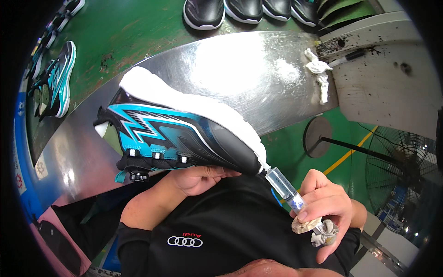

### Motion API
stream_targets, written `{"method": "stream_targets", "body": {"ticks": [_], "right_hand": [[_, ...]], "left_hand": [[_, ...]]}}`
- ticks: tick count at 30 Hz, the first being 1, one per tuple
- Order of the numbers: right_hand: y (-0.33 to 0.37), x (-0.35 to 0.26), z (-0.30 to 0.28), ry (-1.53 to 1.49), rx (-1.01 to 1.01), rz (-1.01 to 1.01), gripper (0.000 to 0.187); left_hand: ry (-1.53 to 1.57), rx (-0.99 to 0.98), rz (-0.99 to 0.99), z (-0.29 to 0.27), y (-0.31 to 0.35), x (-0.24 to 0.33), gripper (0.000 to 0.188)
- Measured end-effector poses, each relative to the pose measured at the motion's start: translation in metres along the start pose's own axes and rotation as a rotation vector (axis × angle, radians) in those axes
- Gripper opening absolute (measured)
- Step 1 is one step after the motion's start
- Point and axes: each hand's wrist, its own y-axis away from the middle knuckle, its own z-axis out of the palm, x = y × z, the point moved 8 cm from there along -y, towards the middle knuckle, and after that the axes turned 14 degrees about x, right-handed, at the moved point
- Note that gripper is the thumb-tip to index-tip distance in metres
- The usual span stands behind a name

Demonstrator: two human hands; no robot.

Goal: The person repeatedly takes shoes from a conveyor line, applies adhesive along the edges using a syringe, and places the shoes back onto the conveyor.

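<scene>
A black and turquoise sports shoe (161, 131) with a thick white sole lies tilted on its side in front of me, its sole facing away. Beneath its lower edge, my left hand (200, 179) is closed on the shoe near the forefoot; part of the fingers is hidden behind it. In my right hand (325, 198) is a clear syringe (282, 184), gripped around the barrel and plunger end. Crumpled pale wrapping covers the syringe's finger end. Its narrow tip touches or nearly touches the seam between sole and upper at the toe.
A shiny metal bench top (258, 78) lies beyond the shoe. A white rag (318, 69) rests near its right end, beside a dark-tipped brush or pen (348, 57). Black shoes (203, 14) stand along the far edge, a turquoise shoe (62, 83) at left. A fan (399, 161) stands right.
</scene>
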Motion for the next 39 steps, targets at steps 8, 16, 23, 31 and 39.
{"method": "stream_targets", "body": {"ticks": [8,16,23,31,39], "right_hand": [[0.008,-0.004,-0.008,0.164,0.094,-0.123,0.068],[0.007,-0.006,0.003,0.387,0.120,-0.222,0.063],[0.001,-0.003,0.016,0.636,0.172,-0.372,0.045],[0.007,0.007,0.027,0.792,0.191,-0.490,0.041],[0.005,0.012,0.037,0.851,0.149,-0.538,0.052]], "left_hand": [[0.023,0.015,0.035,0.008,-0.024,0.006,0.021],[0.067,-0.078,0.094,0.024,-0.038,0.015,0.025],[0.059,-0.017,0.089,0.034,-0.039,0.019,0.023],[0.149,-0.038,0.103,0.045,-0.038,0.019,0.026],[0.095,-0.030,0.107,0.048,-0.032,0.025,0.041]]}}
